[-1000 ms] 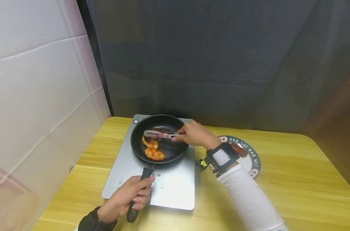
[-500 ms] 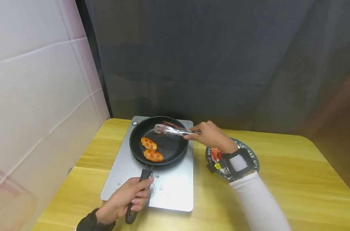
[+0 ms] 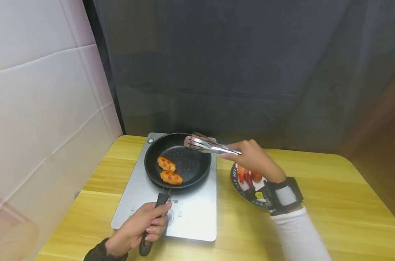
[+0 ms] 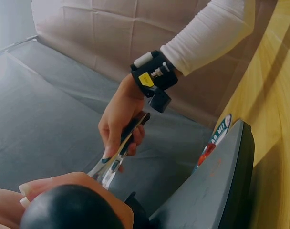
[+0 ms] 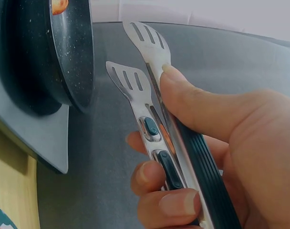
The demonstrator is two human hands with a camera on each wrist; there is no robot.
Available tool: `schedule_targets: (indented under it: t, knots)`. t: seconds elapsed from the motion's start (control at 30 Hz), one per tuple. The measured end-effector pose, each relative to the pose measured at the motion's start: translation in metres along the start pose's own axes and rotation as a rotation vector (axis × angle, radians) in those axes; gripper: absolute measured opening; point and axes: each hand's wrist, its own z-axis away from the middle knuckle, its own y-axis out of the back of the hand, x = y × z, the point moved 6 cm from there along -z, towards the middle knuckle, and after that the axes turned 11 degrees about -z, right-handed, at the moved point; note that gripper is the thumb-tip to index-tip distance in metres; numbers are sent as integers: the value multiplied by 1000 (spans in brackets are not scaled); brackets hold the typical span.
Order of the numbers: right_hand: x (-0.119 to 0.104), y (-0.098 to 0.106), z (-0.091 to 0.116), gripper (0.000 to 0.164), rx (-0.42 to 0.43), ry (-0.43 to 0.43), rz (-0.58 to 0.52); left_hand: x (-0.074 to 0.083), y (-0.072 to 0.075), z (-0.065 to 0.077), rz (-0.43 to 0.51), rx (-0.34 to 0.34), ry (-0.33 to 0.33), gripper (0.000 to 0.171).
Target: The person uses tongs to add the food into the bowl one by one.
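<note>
My left hand [image 3: 145, 225] grips the black handle [image 3: 163, 198] of a frying pan [image 3: 192, 170]. Two browned chicken wings [image 3: 166, 164] lie side by side in the pan, towards its near left. My right hand [image 3: 251, 157] holds slotted metal tongs [image 3: 205, 145] over the pan's right rim. In the right wrist view, the thumb presses one arm of the tongs [image 5: 157, 52] and the fingers curl round the other. Their slotted ends stand apart with nothing between them. The left wrist view shows the right hand [image 4: 121, 119] beyond the handle's dark end [image 4: 71, 207].
Under the pan is a silver induction cooker [image 3: 197, 221] on a wooden table [image 3: 331, 203]. A round plate with a lettered rim [image 3: 238, 186] stands to its right, bearing reddish food, partly hidden by my right forearm. A dark curtain [image 3: 217, 72] hangs behind.
My right hand has drawn the tongs right and up from the wings to the pan's rim, and their ends have spread. The farther wing now lies flat. My left hand keeps its grip.
</note>
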Motion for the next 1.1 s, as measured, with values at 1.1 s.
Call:
schedule_targets:
  t: [1.1]
  knots:
    - [69,28,78,52,79,-195,16,2,0,2,-3,5,5,30]
